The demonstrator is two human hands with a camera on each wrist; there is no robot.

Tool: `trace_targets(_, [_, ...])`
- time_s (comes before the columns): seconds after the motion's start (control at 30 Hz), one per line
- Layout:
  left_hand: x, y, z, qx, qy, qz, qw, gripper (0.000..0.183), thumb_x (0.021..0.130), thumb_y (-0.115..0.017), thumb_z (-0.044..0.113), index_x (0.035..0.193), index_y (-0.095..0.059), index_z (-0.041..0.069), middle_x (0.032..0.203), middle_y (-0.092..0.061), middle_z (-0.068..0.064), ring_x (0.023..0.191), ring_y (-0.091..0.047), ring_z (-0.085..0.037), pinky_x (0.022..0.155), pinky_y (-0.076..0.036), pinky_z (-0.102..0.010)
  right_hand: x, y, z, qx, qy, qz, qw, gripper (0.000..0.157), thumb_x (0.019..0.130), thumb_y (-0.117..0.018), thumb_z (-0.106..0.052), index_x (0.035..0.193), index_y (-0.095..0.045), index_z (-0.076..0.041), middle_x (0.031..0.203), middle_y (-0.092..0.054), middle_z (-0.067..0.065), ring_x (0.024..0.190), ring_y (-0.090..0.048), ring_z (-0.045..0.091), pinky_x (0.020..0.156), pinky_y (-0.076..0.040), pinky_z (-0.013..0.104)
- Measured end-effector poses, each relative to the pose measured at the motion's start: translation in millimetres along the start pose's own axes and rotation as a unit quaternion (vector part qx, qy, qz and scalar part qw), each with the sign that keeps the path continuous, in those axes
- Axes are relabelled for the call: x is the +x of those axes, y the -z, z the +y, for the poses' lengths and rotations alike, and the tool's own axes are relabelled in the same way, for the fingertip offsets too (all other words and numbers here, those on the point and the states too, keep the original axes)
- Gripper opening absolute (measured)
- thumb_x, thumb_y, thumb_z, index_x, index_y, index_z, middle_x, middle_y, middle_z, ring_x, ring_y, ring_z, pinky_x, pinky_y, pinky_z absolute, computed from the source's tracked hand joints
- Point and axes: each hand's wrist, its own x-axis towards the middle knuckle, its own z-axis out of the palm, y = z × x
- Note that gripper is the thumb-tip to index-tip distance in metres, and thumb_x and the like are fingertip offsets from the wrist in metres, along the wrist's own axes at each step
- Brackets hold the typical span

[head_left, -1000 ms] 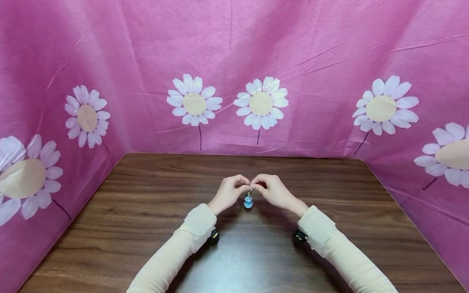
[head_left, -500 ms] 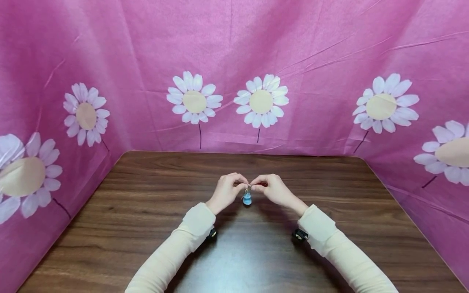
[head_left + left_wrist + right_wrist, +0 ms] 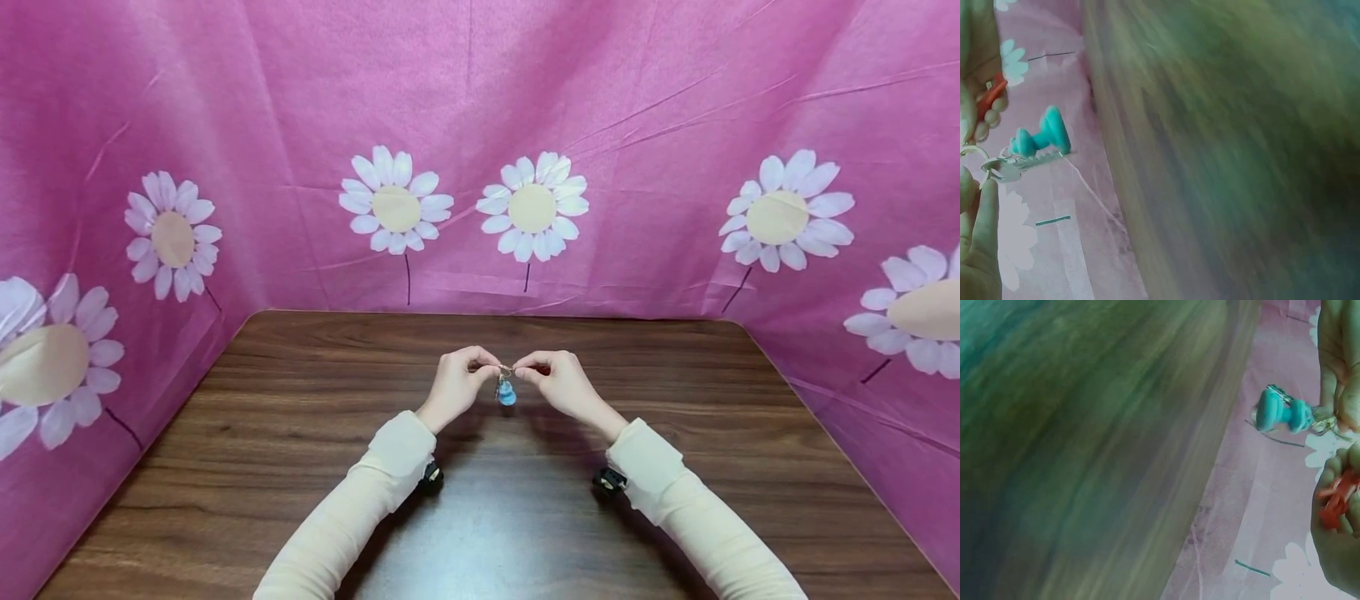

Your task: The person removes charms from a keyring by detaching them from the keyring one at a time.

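Key ring [image 3: 975,148]: between the two hands, above the bench [image 3: 480,517], centre, toward the far half.
Blue charm [image 3: 507,394]: spool-shaped, hangs below the ring; we see it clear of the bench.
Key [image 3: 1005,169]: metal, on the ring beside the charm.
Left hand [image 3: 454,385]: thumb and forefinger pinch the ring's left side.
Right hand [image 3: 564,385]: thumb and forefinger pinch the ring's right side, other fingers curled in.
Red piece [image 3: 1338,499]: in the right hand's curled fingers; we can't tell if it's joined to the ring.
Sleeves [image 3: 330,533]: pale, both arms, reaching in from near side.
Wrist devices [image 3: 611,481]: black, one under each cuff.
Cloth [image 3: 637,83]: pink, white daisies, far, left and right of the bench.
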Motion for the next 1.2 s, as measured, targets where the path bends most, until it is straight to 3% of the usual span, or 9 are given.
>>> trace_targets(0.27, [1.0,0.1,5.2,-0.050,0.061,0.004,0.9968,0.007,0.079,-0.069,0.009,0.081,-0.068,0.002,0.077,-0.070,-0.008,0.071,-0.064,-0.014,0.065,-0.049,-0.022,-1,4.2,1,0.018,-0.001,0.013,1.000,0.009,0.082,-0.068,-0.015,0.089,-0.073,-0.012,0.081,-0.071,0.002,0.063,-0.051,0.009,0.053,-0.041,0.021])
trace_targets(0.57, [2.3,0.3,13.5,-0.088,0.088,0.016,0.9921,0.006,0.080,-0.068,0.008,0.082,-0.068,0.002,0.079,-0.069,-0.011,0.073,-0.060,-0.013,0.067,-0.048,-0.028,0,5.9,4,0.046,-0.005,0.023,0.999,0.009,0.081,-0.069,-0.014,0.089,-0.073,-0.010,0.082,-0.071,0.004,0.067,-0.055,0.010,0.054,-0.043,0.020])
trace_targets(0.8, [4.4,-3.2,14.0,-0.172,0.130,0.022,0.9763,0.010,0.080,-0.067,0.003,0.086,-0.067,-0.004,0.082,-0.068,-0.019,0.067,-0.057,-0.003,0.061,-0.045,-0.016,0,6.6,5,0.052,-0.002,0.021,0.998,0.010,0.082,-0.068,-0.014,0.090,-0.072,-0.010,0.084,-0.071,0.004,0.073,-0.058,0.010,0.060,-0.045,0.020])
trace_targets(0.93, [4.0,-2.0,20.2,-0.206,0.132,0.014,0.9694,0.013,0.081,-0.065,-0.001,0.089,-0.063,-0.012,0.086,-0.065,-0.026,0.068,-0.058,-0.001,0.064,-0.048,-0.016,1,6.8,7,0.065,-0.005,0.014,0.998,0.010,0.082,-0.068,-0.013,0.090,-0.071,-0.008,0.084,-0.071,0.007,0.071,-0.058,0.008,0.060,-0.046,0.020])
trace_targets(1.03, [1.6,2.3,30.9,-0.211,0.132,0.007,0.9685,0.014,0.081,-0.063,-0.004,0.091,-0.061,-0.014,0.087,-0.064,-0.029,0.071,-0.060,-0.007,0.071,-0.054,-0.027,1,6.7,8,0.083,-0.012,-0.001,0.996,0.011,0.082,-0.067,-0.012,0.090,-0.070,-0.005,0.083,-0.070,0.010,0.068,-0.056,0.006,0.059,-0.045,0.020])
trace_targets(1.13, [-2.0,6.0,40.8,-0.202,0.131,-0.006,0.9705,0.018,0.083,-0.060,-0.005,0.098,-0.059,-0.013,0.088,-0.063,-0.030,0.075,-0.064,-0.023,0.076,-0.054,-0.040,0,8.1,4,0.105,-0.020,-0.016,0.994,0.013,0.083,-0.065,-0.010,0.091,-0.069,0.000,0.079,-0.068,0.013,0.064,-0.052,0.004,0.056,-0.044,0.020])
trace_targets(1.2, [-3.9,4.0,37.4,-0.187,0.125,-0.016,0.9743,0.020,0.083,-0.060,-0.004,0.102,-0.059,-0.010,0.089,-0.063,-0.028,0.078,-0.064,-0.031,0.075,-0.053,-0.043,-3,11.0,-5,0.119,-0.027,-0.023,0.992,0.013,0.084,-0.063,-0.008,0.091,-0.067,0.003,0.079,-0.066,0.017,0.063,-0.052,0.005,0.057,-0.046,0.023])
